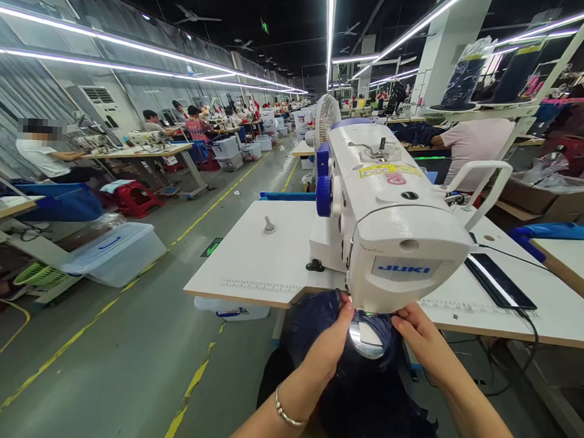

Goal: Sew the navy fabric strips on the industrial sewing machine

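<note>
A white JUKI sewing machine [407,230] stands right in front of me. Dark navy fabric [311,320] is wrapped around the machine's narrow arm end, whose shiny metal plate [366,342] shows below the head. My left hand [332,337] pinches the fabric on the left side of the sewing area. On the other side, my right hand [417,331] grips the fabric's edge between thumb and fingers. The machine head hides the needle and some of my fingertips. More dark cloth hangs down over my lap.
A white worktable [271,263] with a printed ruler surrounds the machine. To the right lies a dark tablet [499,280] with a cable. Thread cones [465,75] stand on a rack at upper right. A lidded plastic bin [116,253] sits beside the aisle; several people work at other tables.
</note>
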Available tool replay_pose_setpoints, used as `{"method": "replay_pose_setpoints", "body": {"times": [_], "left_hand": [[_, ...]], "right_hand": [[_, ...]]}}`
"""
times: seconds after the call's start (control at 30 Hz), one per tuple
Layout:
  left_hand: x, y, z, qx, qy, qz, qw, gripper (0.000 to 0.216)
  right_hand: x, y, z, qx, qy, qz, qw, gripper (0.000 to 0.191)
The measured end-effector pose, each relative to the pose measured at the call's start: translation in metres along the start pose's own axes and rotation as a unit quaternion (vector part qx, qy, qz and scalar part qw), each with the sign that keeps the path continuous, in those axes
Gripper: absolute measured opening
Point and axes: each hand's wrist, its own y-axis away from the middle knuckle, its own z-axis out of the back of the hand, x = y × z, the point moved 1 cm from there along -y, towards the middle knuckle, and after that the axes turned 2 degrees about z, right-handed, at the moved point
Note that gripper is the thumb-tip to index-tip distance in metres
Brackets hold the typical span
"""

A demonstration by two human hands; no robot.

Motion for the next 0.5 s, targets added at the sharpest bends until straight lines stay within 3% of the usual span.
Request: {"method": "replay_pose_setpoints", "body": {"times": [0.5], "left_hand": [[-0.0004,-0.0003,-0.0007,0.006,0.006,0.004,1.0,0.057]], "right_hand": [[0.0055,-0.0002,-0.0007,-0.009,0.019,0.001,1.0,0.01]]}}
